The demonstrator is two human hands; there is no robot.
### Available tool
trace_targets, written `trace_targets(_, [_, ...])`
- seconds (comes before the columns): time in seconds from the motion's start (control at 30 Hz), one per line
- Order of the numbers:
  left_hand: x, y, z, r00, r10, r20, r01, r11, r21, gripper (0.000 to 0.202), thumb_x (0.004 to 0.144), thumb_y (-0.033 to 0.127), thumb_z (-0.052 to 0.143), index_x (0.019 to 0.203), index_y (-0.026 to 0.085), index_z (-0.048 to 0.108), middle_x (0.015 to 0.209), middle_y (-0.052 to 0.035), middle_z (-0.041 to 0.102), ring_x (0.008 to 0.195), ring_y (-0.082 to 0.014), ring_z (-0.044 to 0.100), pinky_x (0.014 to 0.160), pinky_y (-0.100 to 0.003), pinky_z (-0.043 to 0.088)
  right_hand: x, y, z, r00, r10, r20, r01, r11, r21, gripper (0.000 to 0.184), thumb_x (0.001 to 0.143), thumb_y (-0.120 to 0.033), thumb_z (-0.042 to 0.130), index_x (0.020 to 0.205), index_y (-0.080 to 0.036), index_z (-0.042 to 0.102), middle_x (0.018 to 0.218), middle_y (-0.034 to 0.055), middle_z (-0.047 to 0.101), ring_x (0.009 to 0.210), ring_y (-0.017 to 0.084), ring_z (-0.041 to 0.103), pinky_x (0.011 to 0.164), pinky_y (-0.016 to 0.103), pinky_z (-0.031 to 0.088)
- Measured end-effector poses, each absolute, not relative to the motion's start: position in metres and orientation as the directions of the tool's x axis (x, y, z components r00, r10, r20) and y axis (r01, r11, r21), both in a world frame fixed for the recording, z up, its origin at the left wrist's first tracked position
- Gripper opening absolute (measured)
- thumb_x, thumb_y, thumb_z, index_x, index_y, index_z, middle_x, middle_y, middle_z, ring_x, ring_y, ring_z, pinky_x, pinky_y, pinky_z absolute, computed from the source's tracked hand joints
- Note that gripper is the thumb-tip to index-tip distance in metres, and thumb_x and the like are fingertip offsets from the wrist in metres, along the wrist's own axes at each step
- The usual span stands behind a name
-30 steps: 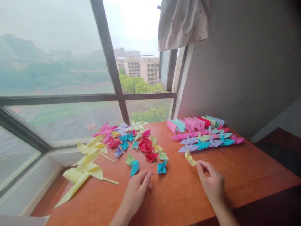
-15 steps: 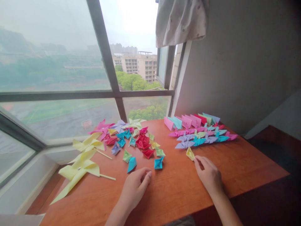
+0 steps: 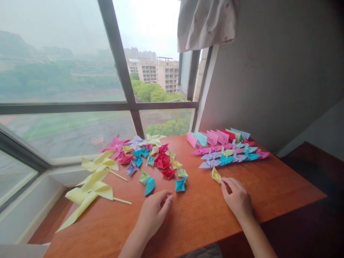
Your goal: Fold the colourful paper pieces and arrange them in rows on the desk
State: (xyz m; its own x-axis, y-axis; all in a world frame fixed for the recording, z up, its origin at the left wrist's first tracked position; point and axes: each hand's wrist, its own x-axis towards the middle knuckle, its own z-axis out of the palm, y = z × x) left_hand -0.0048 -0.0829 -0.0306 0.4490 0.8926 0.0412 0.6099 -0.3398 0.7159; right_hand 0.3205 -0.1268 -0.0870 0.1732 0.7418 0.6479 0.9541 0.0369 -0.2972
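At the right, a small yellow folded paper boat (image 3: 216, 175) stands on the table, one end between the thumb and fingertips of my right hand (image 3: 238, 200). My left hand (image 3: 155, 210) rests on the wood with fingers curled in and the thumb close to the index finger; I see nothing in it. Nearest to that hand are a blue paper boat (image 3: 149, 186) tipped on its side and another blue boat (image 3: 180, 185). Beyond them lie a light green boat (image 3: 144, 176), a red boat (image 3: 168, 174) and a cluster of several others around a red folded flower (image 3: 162, 160).
Yellow paper pinwheels (image 3: 90, 191) on sticks lie at the left. Rows of folded cranes (image 3: 225, 159) and paper planes (image 3: 219, 137) line the back right of the wooden table (image 3: 199, 222). A window frame (image 3: 161, 105) and a grey wall (image 3: 268, 71) border it.
The whole view has shifted very slightly. Both hands keep the same pose, and the yellow boat stays at my right fingertips.
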Motion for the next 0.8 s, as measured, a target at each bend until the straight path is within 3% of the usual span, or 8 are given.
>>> trace_targets(0.33, [-0.0057,-0.0844,-0.0266,0.461,0.887,0.039,0.609,-0.347,0.713,0.032,0.097,0.037,0.041,0.095,0.02,0.068,0.079,-0.0029,0.069,0.071,-0.0187,0.06,0.066,-0.025,0.041,0.3219,-0.1271,-0.0865,0.196,0.755,0.626,0.946,0.024,-0.325,0.024,0.095,-0.033,0.048,0.098,-0.02,0.069,0.085,0.0071,0.07,0.076,0.019,0.064,0.073,0.03,0.049])
trace_targets(0.53, [-0.0051,-0.0838,-0.0269,0.471,0.881,0.041,0.612,-0.36,0.704,0.033,0.098,0.038,0.04,0.094,0.02,0.067,0.075,-0.0022,0.067,0.07,-0.0185,0.06,0.066,-0.025,0.041,0.3225,-0.1255,-0.0871,0.17,0.764,0.622,0.947,0.047,-0.316,0.027,0.095,-0.034,0.048,0.089,-0.02,0.07,0.081,0.0074,0.069,0.073,0.019,0.064,0.073,0.03,0.05])
trace_targets(0.8, [-0.0057,-0.0835,-0.0308,0.459,0.888,0.038,0.618,-0.35,0.704,0.03,0.097,0.036,0.042,0.097,0.02,0.068,0.086,-0.003,0.071,0.077,-0.0189,0.063,0.069,-0.025,0.041,0.3242,-0.1256,-0.0889,0.156,0.764,0.626,0.944,0.072,-0.323,0.025,0.096,-0.031,0.048,0.088,-0.019,0.069,0.086,0.0074,0.07,0.079,0.019,0.065,0.076,0.03,0.048])
